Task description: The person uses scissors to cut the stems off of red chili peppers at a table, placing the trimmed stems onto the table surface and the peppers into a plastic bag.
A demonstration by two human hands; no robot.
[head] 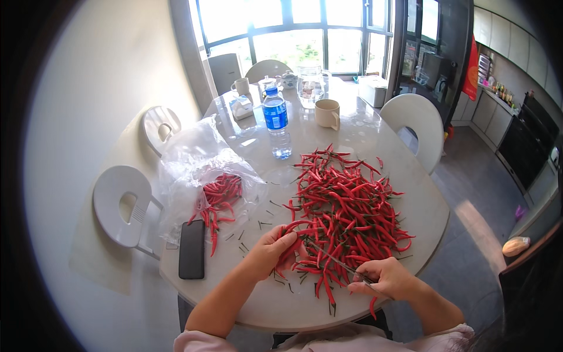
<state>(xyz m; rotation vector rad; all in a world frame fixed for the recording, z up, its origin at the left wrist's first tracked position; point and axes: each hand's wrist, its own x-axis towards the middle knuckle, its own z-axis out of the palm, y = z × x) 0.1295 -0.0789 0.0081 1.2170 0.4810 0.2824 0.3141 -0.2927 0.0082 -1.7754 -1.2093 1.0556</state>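
A large heap of red chili peppers (352,202) with green stems covers the right half of the table in front of me. At the heap's left edge, my left hand (276,248) grips several red chilies. My right hand (385,277) holds slim metal scissors (336,260), whose blades point up and left across the peppers towards my left hand; whether the blades are apart is hard to tell. Cut green stems (242,237) lie scattered left of the heap. Further left, a clear plastic bag (187,152) lies with more red chilies (223,191) in its mouth.
A black phone (191,250) lies by the table's left edge (169,268). Beyond the peppers stand a water bottle (276,119), a beige mug (327,115), a glass pitcher (310,88) and a tissue pack (241,108). White chairs flank the table on both sides.
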